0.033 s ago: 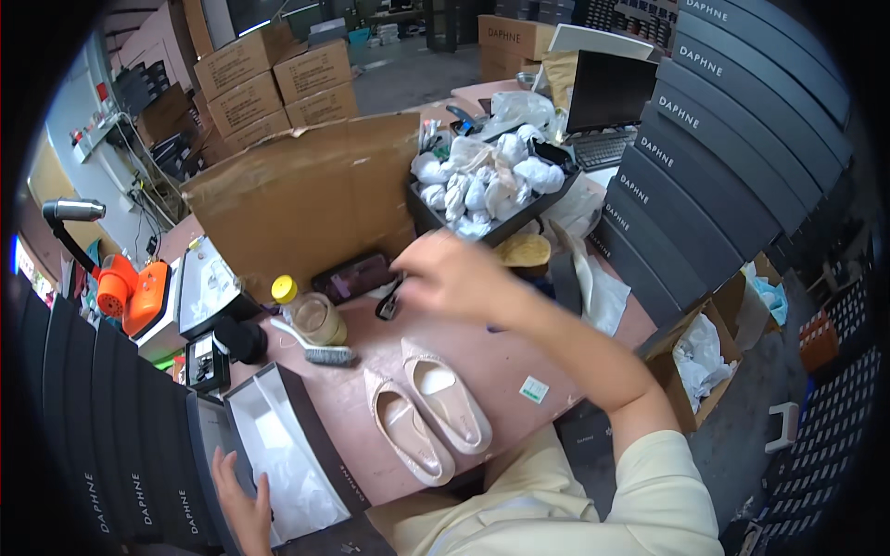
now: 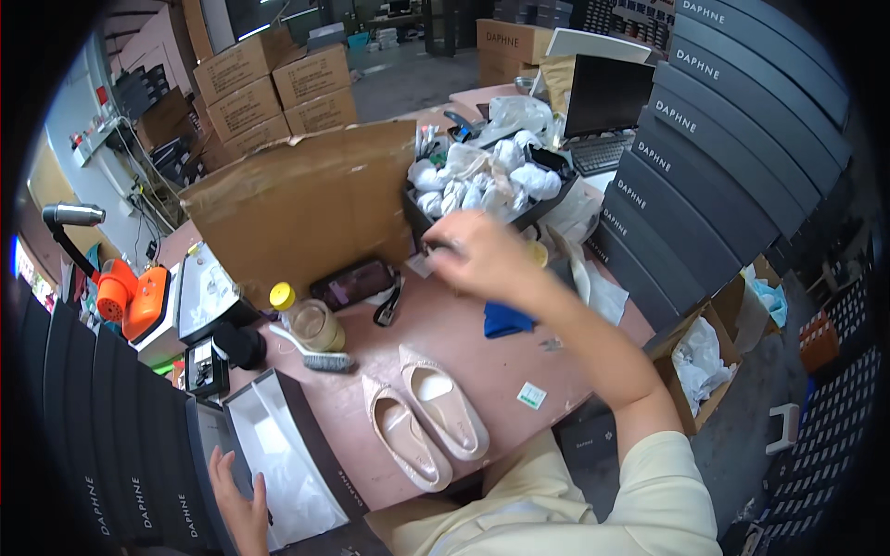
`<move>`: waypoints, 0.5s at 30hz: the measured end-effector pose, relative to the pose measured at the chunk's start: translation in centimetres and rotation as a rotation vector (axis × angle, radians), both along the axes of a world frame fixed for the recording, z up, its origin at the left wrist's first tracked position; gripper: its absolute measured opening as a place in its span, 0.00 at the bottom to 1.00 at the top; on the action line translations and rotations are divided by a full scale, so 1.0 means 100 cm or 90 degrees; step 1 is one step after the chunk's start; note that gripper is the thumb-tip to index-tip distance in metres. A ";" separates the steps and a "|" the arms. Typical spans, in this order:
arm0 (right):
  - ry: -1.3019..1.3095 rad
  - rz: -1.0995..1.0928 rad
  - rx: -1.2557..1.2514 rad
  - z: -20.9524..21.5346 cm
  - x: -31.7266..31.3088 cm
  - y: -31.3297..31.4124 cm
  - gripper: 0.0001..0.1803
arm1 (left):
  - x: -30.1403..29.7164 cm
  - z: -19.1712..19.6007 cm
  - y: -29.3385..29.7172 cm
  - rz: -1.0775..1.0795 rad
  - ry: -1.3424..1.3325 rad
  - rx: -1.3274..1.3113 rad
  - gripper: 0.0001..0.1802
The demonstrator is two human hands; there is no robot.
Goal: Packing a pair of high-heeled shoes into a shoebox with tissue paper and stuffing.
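My left hand (image 2: 239, 500) rests at the left edge of an open dark shoebox (image 2: 329, 463) lined with white tissue paper (image 2: 283, 463), its fingers and thumb spread apart. My right hand (image 2: 487, 259) reaches over the table, in front of a black box (image 2: 547, 211) heaped with white crumpled paper wads (image 2: 482, 176). Motion smears its fingers; something dark shows by the fingertips, too blurred to name. Nearer to me, a pair of pale pink pointed flats lies side by side: a left shoe (image 2: 405, 435) and a right shoe (image 2: 447, 408), toes pointing away.
A brush (image 2: 326, 361), a yellow-capped jar (image 2: 315, 324), a phone (image 2: 352, 283) and a dark strap (image 2: 387, 306) lie beyond the shoes. A blue cloth (image 2: 507, 321) and small label (image 2: 531, 396) lie rightward. Tall shoebox stacks (image 2: 677, 176) flank the pink table; a cardboard sheet (image 2: 306, 204) stands behind.
My right hand has moved right, away from the phone and strap, which now show more fully. More of the blue cloth is visible. My left hand stays in place.
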State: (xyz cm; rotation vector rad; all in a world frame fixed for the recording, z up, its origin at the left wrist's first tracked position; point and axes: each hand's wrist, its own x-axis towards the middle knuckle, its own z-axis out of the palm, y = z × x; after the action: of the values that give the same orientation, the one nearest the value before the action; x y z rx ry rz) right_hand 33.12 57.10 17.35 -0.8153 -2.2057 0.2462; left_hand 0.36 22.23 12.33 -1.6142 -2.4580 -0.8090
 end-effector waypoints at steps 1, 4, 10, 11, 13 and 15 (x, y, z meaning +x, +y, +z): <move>-0.037 -0.090 0.014 0.012 0.026 0.027 0.17 | 0.008 0.012 0.011 -0.014 -0.018 0.022 0.26; -0.104 -0.262 0.171 0.015 0.086 0.089 0.32 | 0.052 0.048 0.082 -0.186 -0.025 0.068 0.22; -0.319 -0.107 0.135 0.006 0.046 0.126 0.52 | 0.162 0.062 0.300 -0.452 -0.070 0.138 0.23; -0.346 -0.082 0.109 0.002 0.037 0.129 0.53 | 0.169 0.056 0.332 -0.428 -0.044 0.157 0.23; -0.395 -0.015 0.097 -0.006 0.023 0.129 0.51 | 0.170 0.036 0.385 -0.349 -0.165 0.154 0.24; -0.351 0.023 0.121 -0.014 0.027 0.132 0.46 | 0.172 0.029 0.408 -0.330 -0.225 0.158 0.25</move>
State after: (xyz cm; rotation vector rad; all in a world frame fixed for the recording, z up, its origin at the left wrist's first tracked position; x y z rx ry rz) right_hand 35.80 70.25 15.95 -0.8045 -2.7035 -0.1969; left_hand 17.60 63.03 15.20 -2.1882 -2.0177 -1.5161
